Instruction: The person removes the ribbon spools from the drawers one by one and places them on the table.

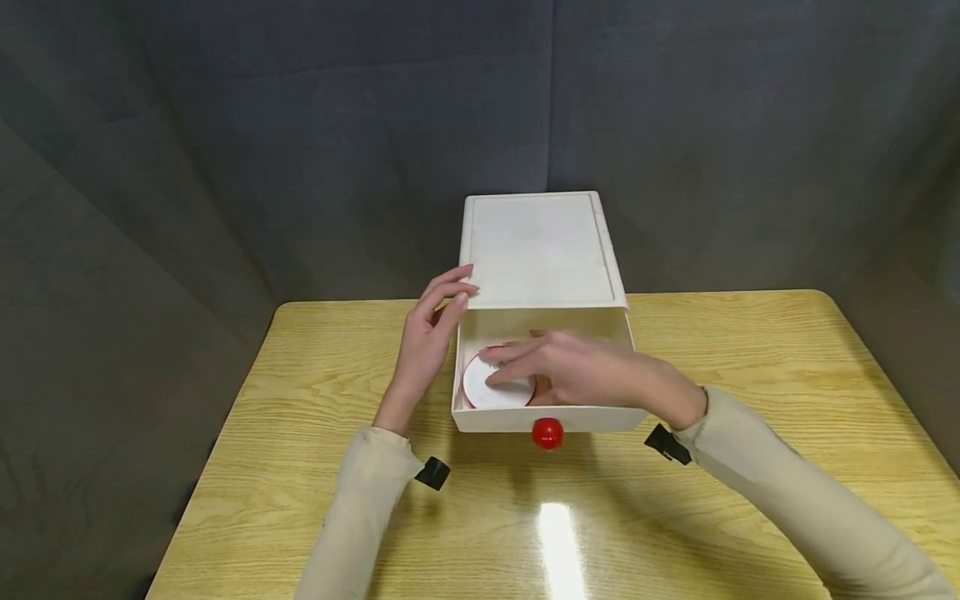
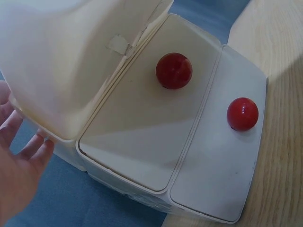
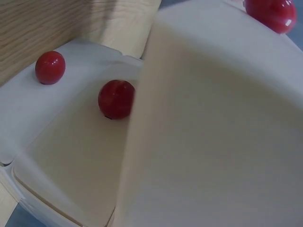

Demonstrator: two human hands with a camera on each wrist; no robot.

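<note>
Left hand (image 1: 426, 340) rested with fingers loosely extended against smooth white drawer cabinet (image 1: 536, 250), right hand (image 1: 573, 367) arched over red-rimmed white disc (image 1: 480, 390) inside pulled-out drawer (image 1: 495, 419), whether gripped cannot be told, glossy spherical red knob (image 1: 547, 433)

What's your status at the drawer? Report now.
Left hand at cabinet, front left edge. Right hand inside open drawer, over white disc; grip unclear. Right hand partly hides disc.

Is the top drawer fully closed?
No: the head view shows the top drawer pulled out, the right hand over its open interior.
</note>
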